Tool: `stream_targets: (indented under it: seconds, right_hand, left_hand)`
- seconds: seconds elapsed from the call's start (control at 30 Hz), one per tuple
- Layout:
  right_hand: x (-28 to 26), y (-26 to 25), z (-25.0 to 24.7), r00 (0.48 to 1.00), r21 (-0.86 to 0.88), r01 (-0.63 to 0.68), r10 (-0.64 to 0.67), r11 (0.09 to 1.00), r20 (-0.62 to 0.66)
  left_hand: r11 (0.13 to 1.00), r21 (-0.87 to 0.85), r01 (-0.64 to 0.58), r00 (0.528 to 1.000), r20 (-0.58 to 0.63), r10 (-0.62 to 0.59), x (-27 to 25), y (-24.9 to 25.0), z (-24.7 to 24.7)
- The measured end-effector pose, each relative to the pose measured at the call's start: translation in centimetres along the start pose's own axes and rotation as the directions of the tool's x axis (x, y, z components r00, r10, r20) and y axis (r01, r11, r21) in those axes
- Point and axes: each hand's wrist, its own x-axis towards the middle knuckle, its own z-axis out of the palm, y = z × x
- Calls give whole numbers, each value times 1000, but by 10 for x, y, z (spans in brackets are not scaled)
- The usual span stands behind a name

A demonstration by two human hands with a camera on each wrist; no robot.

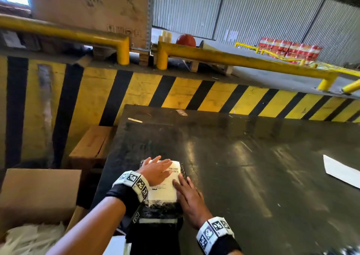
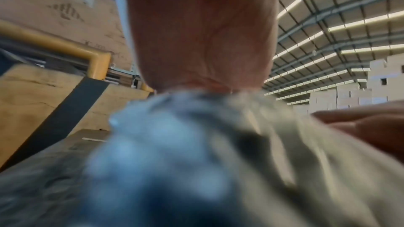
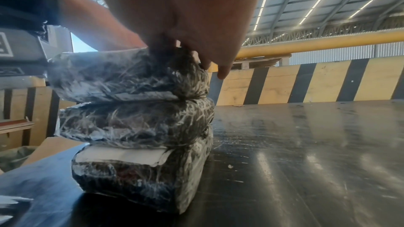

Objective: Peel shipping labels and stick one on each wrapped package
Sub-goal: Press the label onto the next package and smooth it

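Three packages wrapped in black plastic film stand stacked at the near left of the dark table; the top package (image 3: 129, 75) sits on the middle package (image 3: 135, 122) and the bottom package (image 3: 140, 182). A white shipping label (image 1: 165, 188) with a barcode covers the top face. My left hand (image 1: 155, 170) lies flat on the label's far part, fingers straight. My right hand (image 1: 190, 198) presses the label's right edge with flat fingers (image 3: 223, 73). The left wrist view shows only my palm (image 2: 201, 32) on blurred wrap.
The black table (image 1: 253, 167) stretches to the right, with a white sheet (image 1: 341, 171) near its right edge. An open cardboard box (image 1: 37, 194) with white filling stands at the left. A yellow-black striped barrier (image 1: 175, 93) and yellow rails (image 1: 233, 60) run behind.
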Motion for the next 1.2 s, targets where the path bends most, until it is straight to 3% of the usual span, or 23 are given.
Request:
stream_targets:
  seconds: [0.2, 0.37, 0.47, 0.57, 0.67, 0.8, 0.87, 0.93, 1.03, 1.1, 1.2]
  right_hand:
    - [-1, -2, 5, 999, 5, 5, -4, 1000, -53]
    - [-4, -7, 11, 992, 75, -27, 36, 997, -122]
    - [-10, -7, 10, 967, 216, -176, 210, 960, -145]
    - [-14, -12, 7, 951, 312, -281, 306, 908, -36]
    - [-16, -15, 7, 947, 388, -292, 322, 874, -14]
    - [-34, -17, -3, 943, 460, -283, 332, 842, -29]
    - [-46, -14, -14, 941, 553, -267, 338, 790, -29]
    - [-61, -7, -26, 934, 643, -249, 355, 724, -38]
    - [-89, 14, -41, 913, 709, -230, 400, 666, -79]
    - [-115, 35, -48, 894, 734, -226, 436, 641, -104]
    - [-162, 70, -60, 872, 769, -221, 475, 599, -120]
  left_hand:
    - [989, -74, 129, 991, -26, -132, -29, -35, 7]
    - [956, -236, 173, 975, -95, -200, -62, -40, 28]
    - [876, -448, 178, 969, -73, -234, -77, -32, 44]
    - [804, -584, 113, 963, -135, -234, -87, -23, 61]
    - [679, -734, 15, 948, -205, -243, -90, -13, 70]
    - [580, -815, -6, 950, -187, -252, -94, -1, 81]
    - [557, -830, -16, 952, -183, -245, -100, 15, 80]
    - [480, -873, -86, 946, -223, -237, -108, 39, 79]
    - [396, -909, -130, 909, -268, -319, -119, 71, 90]
    - [419, -902, -102, 890, -270, -366, -123, 89, 114]
    - [573, -819, -22, 889, -278, -364, -127, 125, 153]
